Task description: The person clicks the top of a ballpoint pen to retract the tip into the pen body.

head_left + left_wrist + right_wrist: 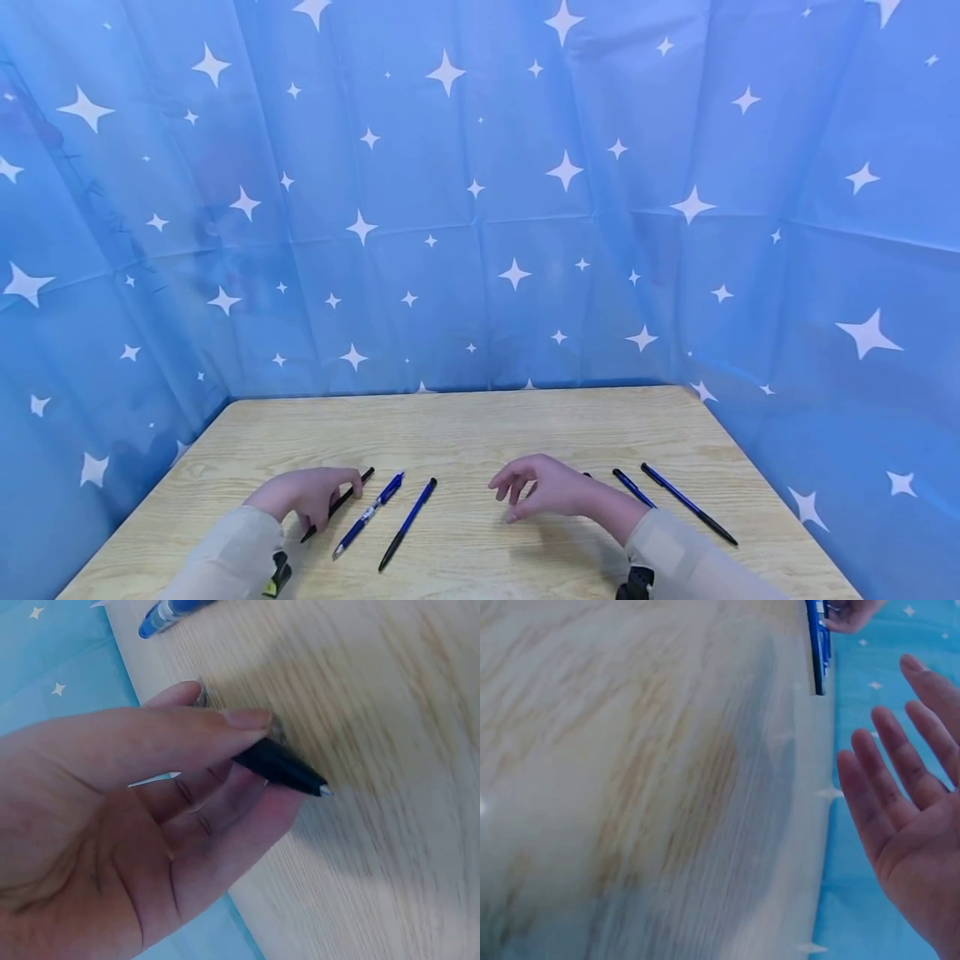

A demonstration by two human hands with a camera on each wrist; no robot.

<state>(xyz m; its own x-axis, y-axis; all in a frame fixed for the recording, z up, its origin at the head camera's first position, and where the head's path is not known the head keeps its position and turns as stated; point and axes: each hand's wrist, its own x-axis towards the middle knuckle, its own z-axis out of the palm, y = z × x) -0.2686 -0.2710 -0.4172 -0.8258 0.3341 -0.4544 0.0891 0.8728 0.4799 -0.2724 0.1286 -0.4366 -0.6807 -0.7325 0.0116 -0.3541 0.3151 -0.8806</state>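
Note:
My left hand (pixel 318 493) pinches a black pen (pixel 281 769) between thumb and fingers at the left of the table. The pen slants in the grip, its pointed silver tip sticking out past the thumb in the left wrist view. Just right of that hand lie a blue pen with a pale grip (pixel 369 514) and a blue pen with a black end (pixel 408 523). Over the table's right half, my right hand (pixel 551 487) holds nothing; its fingers are spread and relaxed, palm visible in the right wrist view (pixel 922 817).
Beyond the right forearm lie a long blue-and-black pen (pixel 688 503) and a shorter visible stretch of another blue pen (pixel 633 488). A dark pen end (pixel 587 475) peeks out behind the wrist. A blue star-patterned curtain (pixel 480 192) surrounds the wooden table (pixel 465 425).

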